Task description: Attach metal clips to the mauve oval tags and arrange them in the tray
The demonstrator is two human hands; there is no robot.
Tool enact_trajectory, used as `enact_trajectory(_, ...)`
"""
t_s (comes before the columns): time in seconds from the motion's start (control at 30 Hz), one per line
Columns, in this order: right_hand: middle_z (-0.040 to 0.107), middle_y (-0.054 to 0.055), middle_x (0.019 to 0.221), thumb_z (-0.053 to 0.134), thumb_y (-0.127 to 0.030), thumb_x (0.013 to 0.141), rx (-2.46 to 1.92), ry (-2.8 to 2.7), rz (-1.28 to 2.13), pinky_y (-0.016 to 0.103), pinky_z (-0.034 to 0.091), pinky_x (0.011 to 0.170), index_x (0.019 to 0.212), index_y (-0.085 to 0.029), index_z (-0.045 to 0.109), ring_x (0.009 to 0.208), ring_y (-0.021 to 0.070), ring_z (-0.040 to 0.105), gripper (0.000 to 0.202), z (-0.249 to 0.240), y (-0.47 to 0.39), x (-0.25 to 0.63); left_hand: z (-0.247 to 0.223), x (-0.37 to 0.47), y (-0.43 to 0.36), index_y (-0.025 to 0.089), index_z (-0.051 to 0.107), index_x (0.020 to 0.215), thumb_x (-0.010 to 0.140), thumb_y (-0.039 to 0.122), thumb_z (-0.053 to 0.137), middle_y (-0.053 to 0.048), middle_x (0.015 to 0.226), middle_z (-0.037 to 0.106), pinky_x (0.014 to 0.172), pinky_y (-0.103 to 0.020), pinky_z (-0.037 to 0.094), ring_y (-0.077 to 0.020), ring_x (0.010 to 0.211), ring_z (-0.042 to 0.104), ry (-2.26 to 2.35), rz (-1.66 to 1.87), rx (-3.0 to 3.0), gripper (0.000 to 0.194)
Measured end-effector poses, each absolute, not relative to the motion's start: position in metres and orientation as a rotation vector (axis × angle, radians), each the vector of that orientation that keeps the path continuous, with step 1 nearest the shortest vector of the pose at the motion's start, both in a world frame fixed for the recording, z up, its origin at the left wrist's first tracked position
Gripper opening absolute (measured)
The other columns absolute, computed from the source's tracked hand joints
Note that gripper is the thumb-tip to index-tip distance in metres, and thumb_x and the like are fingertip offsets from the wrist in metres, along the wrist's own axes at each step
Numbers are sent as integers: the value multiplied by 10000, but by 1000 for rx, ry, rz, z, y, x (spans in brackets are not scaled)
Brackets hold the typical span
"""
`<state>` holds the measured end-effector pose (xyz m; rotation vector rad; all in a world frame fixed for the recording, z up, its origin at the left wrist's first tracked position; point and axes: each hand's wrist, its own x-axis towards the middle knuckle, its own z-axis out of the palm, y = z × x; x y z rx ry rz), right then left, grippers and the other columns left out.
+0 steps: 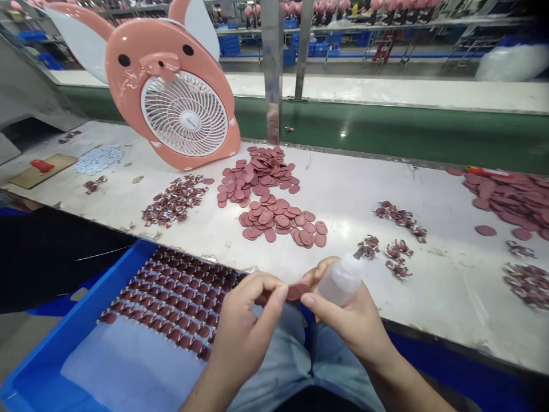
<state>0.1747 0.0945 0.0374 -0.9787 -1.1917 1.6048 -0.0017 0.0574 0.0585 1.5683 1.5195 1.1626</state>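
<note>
Between my two hands, just off the table's front edge, is a flat dark-pink oval piece point(297, 290). The thumb and fingers of my left hand point(253, 315) pinch its left side. My right hand point(349, 315) is wrapped round a translucent white squeeze bottle point(341, 280) with a dark, thin tip pointing up, and its thumb and a finger are at the oval's right side. Beyond my hands lie piles of similar ovals point(281, 218) on the white table point(343, 194). Small brown-and-white parts point(369, 246) sit in little heaps right of the bottle.
A pink animal-shaped fan point(189, 114) stands at the back left. A blue bin point(47, 349) at lower left holds rows of assembled pieces point(171, 292). More ovals point(510, 200) lie at far right. A metal post point(273, 74) rises behind the table.
</note>
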Motion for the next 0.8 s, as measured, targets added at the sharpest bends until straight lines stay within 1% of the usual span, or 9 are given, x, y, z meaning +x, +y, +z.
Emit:
enact_trajectory(0.1, 612, -33, 785, 760, -433, 805, -946, -1054, 1719, 189, 400, 452, 933, -249, 449, 534, 84, 525, 384, 39, 86, 169, 47, 11, 47, 297, 734, 995, 899, 302, 676, -22, 930, 725, 711, -262, 531, -183, 837, 675, 1325, 1316, 1525, 113)
enact_trajectory(0.2, 587, -46, 715, 727, -504, 794, -932, -980, 1797, 177, 344, 409, 925, -245, 406, 437, 53, 426, 433, 38, 75, 166, 28, 20, 41, 364, 706, 1198, 812, 312, 780, -27, 1063, 730, 815, -280, 544, -198, 937, 675, 1188, 1477, 1520, 396)
enact_trajectory(0.3, 547, -53, 621, 703, -588, 780, -959, -1001, 1823, 190, 357, 388, 959, -245, 397, 451, 96, 457, 493, 34, 69, 171, 16, 32, 37, 369, 744, 1128, 818, 262, 774, -17, 1016, 742, 817, -264, 543, -181, 913, 675, 1190, 1546, 1429, 329)
enact_trajectory(0.37, 555, -54, 640, 649, -624, 823, -1018, -1051, 1789, 222, 421, 413, 1087, -249, 384, 482, 123, 496, 530, 31, 67, 183, 14, 39, 33, 341, 766, 1066, 819, 311, 772, -31, 1028, 749, 772, -263, 557, -179, 868, 679, 1185, 1538, 1231, 249)
enact_trajectory(0.43, 589, -44, 735, 617, -578, 881, -1105, -1095, 1721, 244, 478, 479, 1224, -274, 321, 552, 135, 537, 546, 30, 65, 201, 15, 45, 30, 310, 774, 1021, 808, 365, 778, -50, 1028, 761, 700, -254, 566, -168, 790, 677, 1133, 1476, 963, 220)
enact_trajectory(0.5, 605, -39, 813, 642, -443, 908, -1229, -1202, 1602, 239, 493, 547, 1275, -300, 308, 608, 128, 549, 516, 31, 61, 221, 17, 47, 26, 286, 773, 997, 786, 389, 795, -57, 978, 771, 617, -230, 554, -137, 684, 650, 1032, 1403, 715, 236)
enact_trajectory(0.6, 665, 0, 924, 696, -293, 867, -1396, -1537, 1217, 239, 519, 610, 1248, -296, 475, 679, 139, 618, 441, 35, 52, 246, 20, 48, 21, 266, 772, 1005, 793, 428, 782, -44, 876, 745, 553, -202, 525, -97, 602, 586, 884, 1353, 462, 267)
enact_trajectory(0.7, 716, 47, 1071, 762, -320, 802, -1408, -1614, 906, 264, 581, 678, 1137, -310, 660, 845, 210, 713, 350, 39, 42, 263, 21, 48, 18, 264, 765, 1063, 824, 477, 742, -25, 844, 695, 549, -187, 511, -79, 612, 545, 807, 1334, 335, 321)
enact_trajectory(0.8, 741, 78, 1039, 771, -409, 780, -1383, -1396, 971, 316, 610, 656, 1115, -321, 703, 839, 267, 735, 352, 39, 36, 271, 22, 49, 14, 274, 744, 1123, 833, 472, 735, -18, 849, 687, 585, -190, 520, -72, 627, 544, 753, 1308, 300, 351)
